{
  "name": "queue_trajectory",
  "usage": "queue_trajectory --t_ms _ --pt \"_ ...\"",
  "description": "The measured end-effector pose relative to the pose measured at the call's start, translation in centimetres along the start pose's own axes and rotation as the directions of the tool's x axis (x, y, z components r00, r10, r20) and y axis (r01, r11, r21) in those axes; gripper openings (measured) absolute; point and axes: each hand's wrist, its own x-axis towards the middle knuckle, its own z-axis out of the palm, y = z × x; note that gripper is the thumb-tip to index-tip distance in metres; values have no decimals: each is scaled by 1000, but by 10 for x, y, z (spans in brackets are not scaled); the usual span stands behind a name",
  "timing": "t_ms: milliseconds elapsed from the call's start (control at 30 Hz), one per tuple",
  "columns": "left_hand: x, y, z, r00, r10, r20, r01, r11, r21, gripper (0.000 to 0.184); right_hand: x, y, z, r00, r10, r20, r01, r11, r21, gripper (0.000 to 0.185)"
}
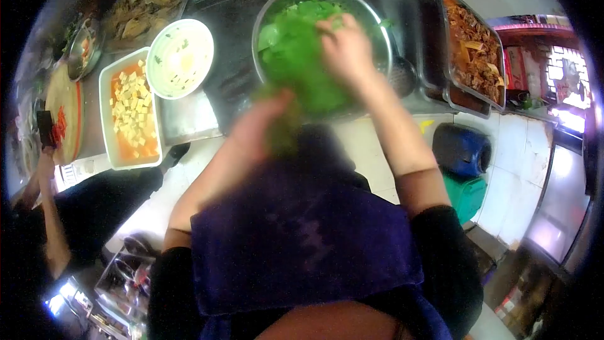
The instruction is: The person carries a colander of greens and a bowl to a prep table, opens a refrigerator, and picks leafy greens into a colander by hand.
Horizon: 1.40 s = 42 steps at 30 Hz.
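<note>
A large steel bowl on the dark counter holds leafy greens, bright green and partly blurred. Over the bowl's right half, my right hand has its fingers curled into the greens. My left hand is at the bowl's near left edge, smeared by motion. A blurred green clump shows beside it, but its fingers cannot be made out. Left of the bowl, a white bowl with green bits stuck inside rests partly over a white tub of pale cubes in orange liquid.
A steel tray of reddish-brown cooked food stands at the right. At the far left, a co-worker's hand holds a cleaver by a round cutting board with chopped red pieces. Blue and green bins stand below the counter.
</note>
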Motion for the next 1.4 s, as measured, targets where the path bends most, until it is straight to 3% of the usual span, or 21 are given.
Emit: queue_trajectory --t_ms 67,133,200,267,333,400,433,467,533,600,667,733,800,833,867,933,1000,1100,1200,1333,1400 --pt "-5 3 0 999 -19 -35 19 1000 15 21 11 12 10 993 -79 84 89 989 -121 14" --pt "-9 6 -1 1000 -12 -20 12 1000 9 21 14 16 8 1000 2 24 0 995 -98 10" --pt "-12 5 -3 999 16 37 -15 1000 -23 23 17 28 11 994 54 -93 -46 995 93 9" --pt "-14 5 2 999 39 9 -39 999 -17 26 14 17 -5 939 328 102 -337 824 456 10" --pt "-15 8 5 999 52 8 -53 998 22 29 1 -12 -23 888 385 253 -446 584 679 13" --pt "-15 9 6 999 46 26 -48 995 92 32 -19 -41 -38 911 306 275 -411 712 569 12" --pt "-17 11 11 999 34 11 -35 996 79 32 -29 -61 -48 953 196 230 -282 849 446 12" --pt "-18 12 18 1000 20 -2 -20 997 69 33 -39 -70 -49 993 -39 107 -8 914 406 12" --pt "-16 10 24 999 3 -35 -2 999 43 33 -58 -91 -51 977 -211 -17 206 925 319 14" --pt "-9 2 22 997 7 -77 -6 1000 8 33 -78 -98 -45 987 -154 -36 158 950 269 17" --pt "1 -2 -1 999 45 -1 -44 986 159 27 -86 -99 -46 995 -93 -21 95 941 324 18" --pt "-7 4 9 999 -48 25 49 999 -10 24 -94 -95 -44 997 -74 -15 74 940 333 19" --pt "-9 9 16 993 -87 75 87 996 4 18 -98 -71 -49 995 -98 -20 100 955 281 19" --pt "-8 9 11 993 -93 77 95 995 -21 18 -95 -57 -52 998 -33 -51 45 963 265 18" --pt "-8 8 6 992 -96 78 100 994 -47 17 -96 -42 -51 977 207 46 -212 938 275 16" --pt "-5 5 0 998 -35 61 34 999 23 18 -91 -13 -47 924 363 119 -380 908 175 13" --pt "-8 5 0 999 -16 51 14 999 51 18 -92 6 -34 963 260 72 -264 962 67 14" --pt "-11 3 -4 999 -44 16 44 999 24 22 -90 6 -19 961 157 228 -135 985 -109 14" --pt "-11 2 -14 979 -78 186 100 989 -110 28 -89 7 -6 943 186 277 -101 950 -296 12" --pt "-21 -1 -17 998 17 66 -14 999 -50 33 -89 9 -17 937 241 253 -209 967 -145 8" --pt "-19 -5 -23 996 73 51 -74 997 14 36 -89 15 -22 931 281 232 -295 955 31 11"
